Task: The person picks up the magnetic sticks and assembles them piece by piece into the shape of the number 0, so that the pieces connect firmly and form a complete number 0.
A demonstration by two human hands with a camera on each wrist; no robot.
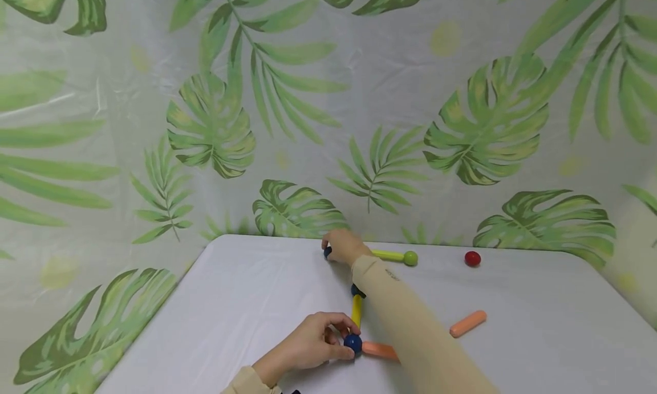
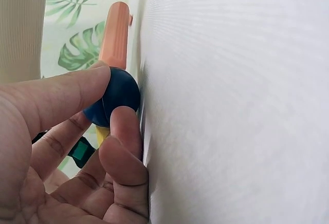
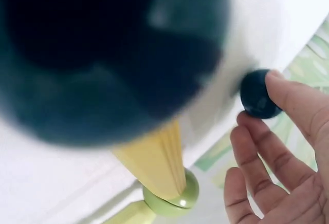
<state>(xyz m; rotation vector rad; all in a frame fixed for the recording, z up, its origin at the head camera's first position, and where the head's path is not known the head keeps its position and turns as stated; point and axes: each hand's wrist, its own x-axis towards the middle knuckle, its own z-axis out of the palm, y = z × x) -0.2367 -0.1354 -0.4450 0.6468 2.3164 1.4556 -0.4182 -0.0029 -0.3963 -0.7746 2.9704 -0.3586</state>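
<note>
Head view: the left hand [image 1: 317, 341] pinches 1 near blue ball [image 1: 352, 343]; the right hand [image 1: 347, 246] pinches 1 far blue ball [image 1: 327, 252].

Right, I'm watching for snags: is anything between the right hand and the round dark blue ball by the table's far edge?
Nothing visible: the right hand pinches the round dark blue ball directly. A second dark blue ball, blurred in the right wrist view, looms closer to that camera, apart from the pinch.
</note>
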